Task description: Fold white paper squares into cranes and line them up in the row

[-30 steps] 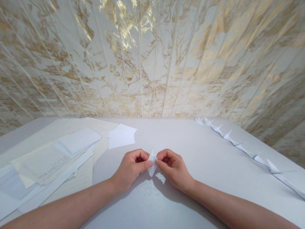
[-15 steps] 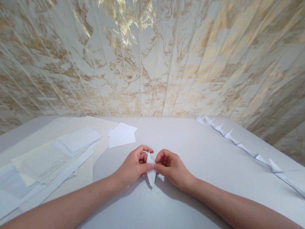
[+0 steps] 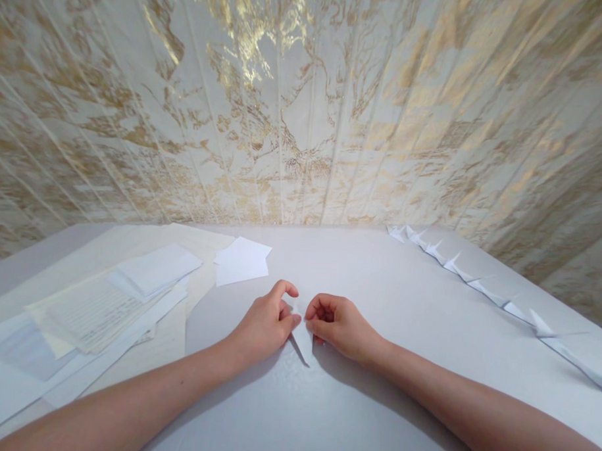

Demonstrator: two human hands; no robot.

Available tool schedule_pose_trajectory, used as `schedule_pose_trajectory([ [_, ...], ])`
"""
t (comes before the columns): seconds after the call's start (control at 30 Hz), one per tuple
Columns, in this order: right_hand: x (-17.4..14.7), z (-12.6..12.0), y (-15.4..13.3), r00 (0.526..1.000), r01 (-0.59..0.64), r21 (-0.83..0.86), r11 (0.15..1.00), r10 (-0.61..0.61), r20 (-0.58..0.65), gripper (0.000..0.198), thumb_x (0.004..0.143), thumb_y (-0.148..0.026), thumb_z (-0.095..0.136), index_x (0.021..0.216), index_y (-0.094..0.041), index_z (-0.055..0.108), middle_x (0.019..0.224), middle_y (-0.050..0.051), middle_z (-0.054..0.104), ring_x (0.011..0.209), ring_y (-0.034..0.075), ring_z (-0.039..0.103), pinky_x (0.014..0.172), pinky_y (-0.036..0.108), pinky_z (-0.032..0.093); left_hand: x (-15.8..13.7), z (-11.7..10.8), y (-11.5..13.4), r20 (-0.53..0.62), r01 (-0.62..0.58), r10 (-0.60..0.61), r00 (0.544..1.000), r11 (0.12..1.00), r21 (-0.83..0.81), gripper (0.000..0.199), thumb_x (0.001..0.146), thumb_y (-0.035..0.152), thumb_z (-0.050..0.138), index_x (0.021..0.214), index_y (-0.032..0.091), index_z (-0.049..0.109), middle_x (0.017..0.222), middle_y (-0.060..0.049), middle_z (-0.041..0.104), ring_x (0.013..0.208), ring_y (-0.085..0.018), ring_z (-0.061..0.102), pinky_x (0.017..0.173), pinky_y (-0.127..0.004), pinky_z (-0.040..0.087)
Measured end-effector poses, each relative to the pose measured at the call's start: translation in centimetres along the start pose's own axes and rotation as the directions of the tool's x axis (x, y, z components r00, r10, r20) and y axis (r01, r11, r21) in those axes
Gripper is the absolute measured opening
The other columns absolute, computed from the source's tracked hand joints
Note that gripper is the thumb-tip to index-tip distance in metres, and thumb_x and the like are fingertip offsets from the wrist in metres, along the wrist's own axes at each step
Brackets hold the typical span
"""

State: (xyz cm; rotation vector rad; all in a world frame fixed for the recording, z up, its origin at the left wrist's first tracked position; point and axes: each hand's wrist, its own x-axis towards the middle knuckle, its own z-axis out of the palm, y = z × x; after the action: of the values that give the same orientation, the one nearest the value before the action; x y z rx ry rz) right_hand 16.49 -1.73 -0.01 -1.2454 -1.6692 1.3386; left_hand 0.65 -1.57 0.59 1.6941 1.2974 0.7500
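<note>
Between my two hands is a small white piece of folded paper (image 3: pixel 303 344), a narrow pointed shape that tapers toward me. My left hand (image 3: pixel 273 318) pinches its left side between thumb and fingers, with the index finger curled above the upper end. On the other side, my right hand (image 3: pixel 336 324) has thumb and fingertips pressed together at the paper's right edge. The fingers partly hide the upper part of the paper. Both hands are just above the white table (image 3: pixel 255 415).
At the left lie stacked papers (image 3: pixel 161 270), some with written lines, on a larger cream sheet (image 3: pixel 201 248). White paper pieces (image 3: pixel 243 260) lie at the back. A row of folded paper figures (image 3: pixel 542 326) runs along the right edge. A gold-patterned wall covering (image 3: pixel 304 120) stands behind.
The folded paper has turned slightly, its lower tip now pointing more to the right. My left thumb and index finger have shifted a little, and the view has moved slightly.
</note>
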Motion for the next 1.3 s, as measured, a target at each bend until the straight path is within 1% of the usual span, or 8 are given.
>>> schedule_pose_trajectory([
  [0.13, -0.2, 0.0, 0.0, 0.997, 0.071, -0.197, 0.978, -0.075, -0.012, 0.014, 0.064, -0.004, 0.048, 0.064, -0.015, 0.055, 0.051, -0.005, 0.051, 0.047, 0.007, 0.046, 0.045, 0.017, 0.034, 0.1, -0.6, -0.2, -0.05, -0.103, 0.124, 0.991, 0.945, 0.309, 0.033, 0.067, 0.014, 0.057, 0.098, 0.021, 0.049, 0.048, 0.01, 0.046, 0.046, -0.011, 0.046, 0.049, -0.021, 0.03],
  [0.27, -0.5, 0.1, -0.3, 0.987, 0.147, -0.37, 0.917, -0.16, -0.003, 0.015, 0.066, -0.005, 0.048, 0.064, -0.015, 0.058, 0.054, -0.003, 0.053, 0.049, 0.007, 0.045, 0.047, 0.018, 0.034, 0.1, -0.9, -0.4, 0.035, -0.21, 0.223, 0.974, 0.839, 0.502, 0.018, 0.071, 0.018, 0.058, 0.088, 0.021, 0.06, 0.061, 0.003, 0.053, 0.059, -0.014, 0.051, 0.057, -0.024, 0.035],
  [0.47, -1.0, -0.1, -0.4, 0.957, 0.26, -0.545, 0.797, -0.29, 0.034, 0.016, 0.07, -0.005, 0.049, 0.066, -0.015, 0.06, 0.061, 0.0, 0.054, 0.054, 0.009, 0.047, 0.053, 0.02, 0.036, -0.7, -0.8, -0.9, 0.213, -0.4, 0.366, 0.906, 0.576, 0.712, 0.021, 0.084, 0.02, 0.043, 0.086, 0.022, 0.063, 0.072, -0.002, 0.056, 0.07, -0.016, 0.054, 0.061, -0.025, 0.039],
  [0.6, -1.3, -0.3, -0.6, 0.944, 0.306, -0.612, 0.729, -0.315, 0.097, 0.016, 0.072, -0.005, 0.049, 0.071, -0.015, 0.062, 0.069, 0.002, 0.055, 0.06, 0.011, 0.049, 0.057, 0.021, 0.038, -1.3, -0.7, -0.2, 0.253, -0.395, 0.346, 0.903, 0.444, 0.804, 0.022, 0.084, 0.02, 0.041, 0.096, 0.022, 0.06, 0.071, -0.002, 0.052, 0.065, -0.017, 0.051, 0.055, -0.025, 0.038],
  [0.83, -0.9, -1.2, -0.5, 0.911, 0.408, -0.561, 0.72, -0.357, 0.205, 0.019, 0.072, -0.003, 0.051, 0.077, -0.015, 0.064, 0.074, 0.003, 0.056, 0.063, 0.011, 0.051, 0.061, 0.021, 0.04, -1.0, -0.8, -0.1, 0.234, -0.386, 0.34, 0.911, 0.503, 0.773, 0.022, 0.085, 0.022, 0.041, 0.098, 0.019, 0.058, 0.075, -0.004, 0.051, 0.067, -0.019, 0.049, 0.059, -0.029, 0.041],
  [0.97, -0.6, -2.3, -0.6, 0.884, 0.456, -0.469, 0.756, -0.322, 0.339, 0.017, 0.069, -0.01, 0.063, 0.085, -0.016, 0.066, 0.078, 0.002, 0.056, 0.063, 0.01, 0.051, 0.062, 0.021, 0.043, -0.7, -1.0, -1.1, 0.259, -0.547, 0.517, 0.816, 0.542, 0.638, 0.022, 0.083, 0.012, 0.039, 0.086, 0.016, 0.061, 0.082, -0.007, 0.054, 0.077, -0.018, 0.048, 0.071, -0.029, 0.042],
  [1.1, -0.5, -2.6, -0.7, 0.885, 0.45, -0.476, 0.756, -0.305, 0.352, 0.02, 0.067, -0.015, 0.069, 0.087, -0.016, 0.067, 0.077, 0.002, 0.056, 0.064, 0.011, 0.052, 0.062, 0.022, 0.043, -0.5, -1.6, -1.2, 0.345, -0.691, 0.611, 0.713, 0.53, 0.491, 0.027, 0.08, 0.004, 0.037, 0.081, 0.014, 0.062, 0.077, -0.007, 0.058, 0.076, -0.017, 0.05, 0.07, -0.027, 0.042],
  [1.3, -0.5, -2.5, -0.5, 0.868, 0.488, -0.47, 0.735, -0.355, 0.346, 0.013, 0.073, -0.018, 0.065, 0.085, -0.017, 0.068, 0.079, 0.004, 0.059, 0.067, 0.012, 0.055, 0.063, 0.023, 0.044, -0.9, -2.1, -0.4, 0.393, -0.698, 0.579, 0.714, 0.557, 0.45, 0.016, 0.076, 0.017, 0.049, 0.082, 0.016, 0.064, 0.078, -0.007, 0.06, 0.075, -0.018, 0.052, 0.071, -0.03, 0.042],
])
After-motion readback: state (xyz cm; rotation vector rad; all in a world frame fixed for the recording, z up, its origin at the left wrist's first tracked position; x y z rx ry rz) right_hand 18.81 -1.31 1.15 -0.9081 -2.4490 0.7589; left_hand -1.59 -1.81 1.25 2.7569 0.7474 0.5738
